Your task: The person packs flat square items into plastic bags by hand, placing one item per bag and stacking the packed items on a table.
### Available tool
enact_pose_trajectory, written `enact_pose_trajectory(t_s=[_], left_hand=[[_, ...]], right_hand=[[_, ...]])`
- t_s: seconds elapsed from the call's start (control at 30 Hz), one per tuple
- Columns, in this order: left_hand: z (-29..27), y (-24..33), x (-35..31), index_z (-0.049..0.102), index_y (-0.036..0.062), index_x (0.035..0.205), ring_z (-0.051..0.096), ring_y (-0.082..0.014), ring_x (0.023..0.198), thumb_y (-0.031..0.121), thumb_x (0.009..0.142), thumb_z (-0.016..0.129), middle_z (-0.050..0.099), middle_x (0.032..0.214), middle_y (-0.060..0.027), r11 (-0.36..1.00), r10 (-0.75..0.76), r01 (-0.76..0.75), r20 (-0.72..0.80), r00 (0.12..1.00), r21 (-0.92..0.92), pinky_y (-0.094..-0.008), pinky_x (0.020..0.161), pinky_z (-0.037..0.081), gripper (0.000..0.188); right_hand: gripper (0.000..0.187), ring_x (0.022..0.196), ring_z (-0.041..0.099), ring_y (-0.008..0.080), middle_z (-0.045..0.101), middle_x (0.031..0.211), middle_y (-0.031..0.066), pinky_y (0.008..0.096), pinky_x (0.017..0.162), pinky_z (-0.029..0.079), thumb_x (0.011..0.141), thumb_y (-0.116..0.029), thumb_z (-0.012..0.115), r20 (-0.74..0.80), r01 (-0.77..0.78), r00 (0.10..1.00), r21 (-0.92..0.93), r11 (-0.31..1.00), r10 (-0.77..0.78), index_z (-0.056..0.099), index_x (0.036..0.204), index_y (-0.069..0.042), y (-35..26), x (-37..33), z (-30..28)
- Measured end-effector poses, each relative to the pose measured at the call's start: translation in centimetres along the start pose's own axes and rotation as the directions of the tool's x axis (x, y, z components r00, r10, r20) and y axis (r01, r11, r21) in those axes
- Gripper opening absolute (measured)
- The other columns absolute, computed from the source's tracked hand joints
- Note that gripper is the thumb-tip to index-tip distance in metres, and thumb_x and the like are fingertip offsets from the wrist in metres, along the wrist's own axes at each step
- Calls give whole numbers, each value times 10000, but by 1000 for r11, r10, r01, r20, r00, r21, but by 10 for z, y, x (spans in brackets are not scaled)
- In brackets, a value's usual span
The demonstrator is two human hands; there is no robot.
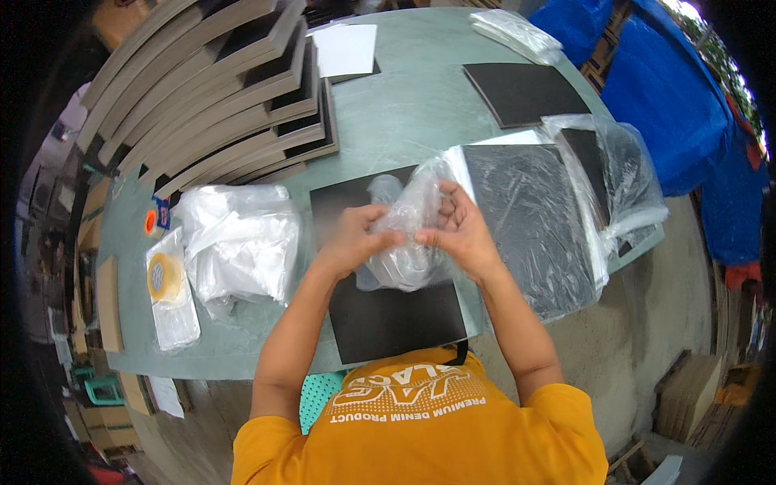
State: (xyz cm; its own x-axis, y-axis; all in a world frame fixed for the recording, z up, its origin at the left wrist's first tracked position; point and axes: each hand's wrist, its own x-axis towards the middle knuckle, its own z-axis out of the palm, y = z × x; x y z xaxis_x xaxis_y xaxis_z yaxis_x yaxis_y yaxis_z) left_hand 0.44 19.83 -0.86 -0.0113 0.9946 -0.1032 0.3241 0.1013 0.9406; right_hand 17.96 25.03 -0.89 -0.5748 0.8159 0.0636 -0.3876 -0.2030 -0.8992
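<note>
Between my two hands a clear plastic bag (411, 263) is bunched up in loose folds. My left hand (352, 236) pinches its left side, thumb pointing inward. On the other side my right hand (464, 236) grips the plastic, with its fingers curled and its thumb near the left one. Under the bag a flat black board (396, 323) lies on the green table (230, 352), partly covered by the bag and my hands. Just right of my right hand lies a stack of black boards wrapped in clear plastic (525, 218).
Tall stacks of dark-topped boards (218, 105) stand at the far left. Nearer lie a pile of clear bags (242, 242) and a tape roll (165, 276). A white sheet (346, 50), another black board (525, 93) and folded plastic (517, 36) rest farther back. Blue tarpaulin (663, 97) hangs beyond.
</note>
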Motion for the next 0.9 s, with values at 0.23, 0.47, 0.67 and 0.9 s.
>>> enact_pose_trajectory(t_s=[0.23, 0.47, 0.67, 0.9], left_hand=[[-34, -5, -36, 547, 28, 807, 548, -98, 695, -3, 631, 704, 574, 731, -36, 979, 21, -84, -323, 946, -183, -229, 633, 461, 238], [-31, -15, -53, 559, 18, 792, 542, -140, 680, 125, 646, 721, 562, 731, -53, 940, 266, -154, -371, 890, 304, -295, 625, 441, 243], [2, 12, -52, 523, 24, 677, 476, -85, 589, 116, 650, 710, 524, 631, -7, 988, 126, -107, -186, 975, 109, -214, 560, 394, 210], [24, 5, -48, 506, 11, 657, 476, -90, 535, 112, 642, 716, 518, 610, -39, 978, 187, -149, -296, 937, 148, -225, 493, 395, 234]], right_hand=[[400, 783, 570, 130, 597, 902, 59, 263, 710, 470, 644, -5, 691, 358, -428, 756, -363, 828, 548, 531, 1009, 23, 24, -25, -11], [175, 658, 569, 112, 612, 770, 72, 233, 624, 464, 768, -63, 602, 9, -313, 950, 26, 949, 313, 577, 907, 39, 18, -14, -11], [214, 772, 574, 110, 599, 912, 100, 223, 667, 463, 797, -36, 530, 161, -320, 938, 61, 945, 307, 536, 998, 40, 18, -12, 9], [160, 685, 564, 93, 602, 776, 64, 213, 610, 461, 774, -73, 581, 6, -236, 971, -105, 966, 238, 566, 883, 43, 9, -17, 6]])
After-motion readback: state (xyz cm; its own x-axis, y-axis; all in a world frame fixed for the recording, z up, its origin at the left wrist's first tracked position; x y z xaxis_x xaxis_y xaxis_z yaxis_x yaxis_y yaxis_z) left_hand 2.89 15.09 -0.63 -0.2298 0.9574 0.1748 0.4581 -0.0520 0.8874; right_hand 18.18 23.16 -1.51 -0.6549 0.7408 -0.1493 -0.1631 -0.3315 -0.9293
